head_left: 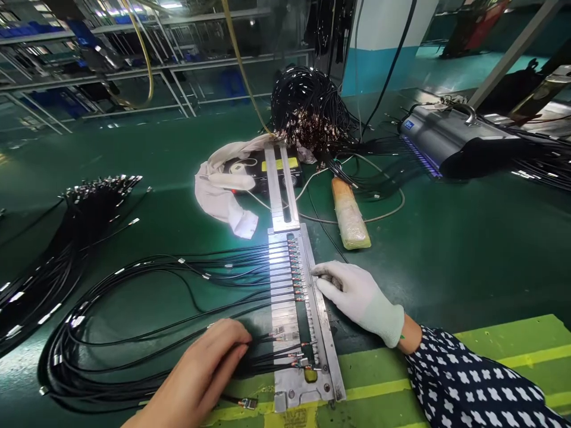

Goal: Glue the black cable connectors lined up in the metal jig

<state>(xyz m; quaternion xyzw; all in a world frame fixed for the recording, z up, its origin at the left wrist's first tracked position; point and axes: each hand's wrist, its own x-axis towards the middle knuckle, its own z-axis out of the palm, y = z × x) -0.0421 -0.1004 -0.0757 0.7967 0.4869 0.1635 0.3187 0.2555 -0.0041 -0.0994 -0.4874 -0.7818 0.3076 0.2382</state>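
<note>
A long metal fixture lies before me, with black cables lined up across it and their small connectors set in a row along its slot. My left hand, bare, is left of the fixture's near part. Its thumb and fingers are closed on a black cable whose metal-ended connector lies over the fixture; the grip itself is partly hidden. My right hand, in a white glove, has its fingers curled, with thumb and forefinger against the fixture's right rail. More cable ends lie at the near end.
Behind the fixture sit a black control box, a white cloth and a big cable bundle. A wrapped block lies to the right. Farther right is a grey machine; another cable bunch lies left.
</note>
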